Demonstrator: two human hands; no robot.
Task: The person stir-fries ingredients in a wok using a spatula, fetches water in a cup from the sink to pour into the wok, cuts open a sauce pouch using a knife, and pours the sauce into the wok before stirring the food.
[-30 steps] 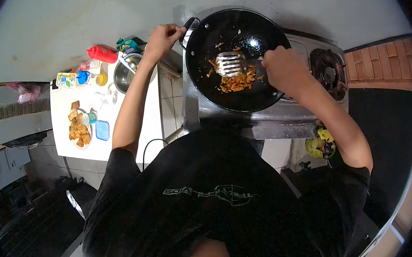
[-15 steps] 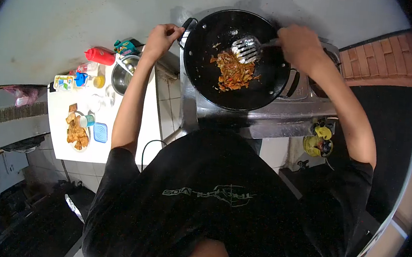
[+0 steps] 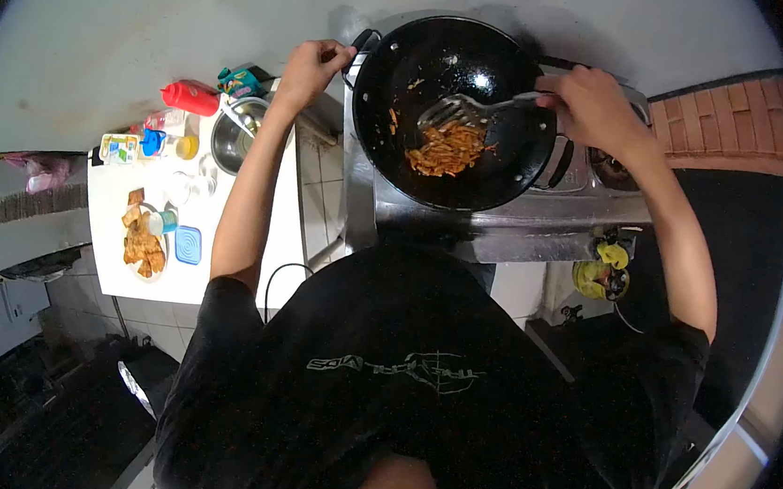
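Note:
A black two-handled wok (image 3: 398, 174) sits on the metal stove (image 3: 505, 238). Orange-brown strips of food (image 3: 445, 154) lie in a heap in its middle, with a few bits stuck further left. My left hand (image 3: 310, 74) grips the wok's left handle with fingers closed round it. Over the wok's right rim, my right hand (image 3: 593, 106) is closed on the handle of a slotted metal spatula (image 3: 451, 111). The spatula's head rests against the far-left edge of the heap, tilted.
Left of the stove stands a white table (image 3: 250, 292) with a steel bowl (image 3: 228, 149), a red squeeze bottle (image 3: 189, 98), a blue lid (image 3: 188, 245) and a plate of browned pieces (image 3: 143, 251). A burner (image 3: 614, 169) is right of the wok. A wall rises behind.
The spatula's head has turned and moved slightly left and down to the heap. My right hand has shifted a little right and down. The food is spread differently; my left hand stays put.

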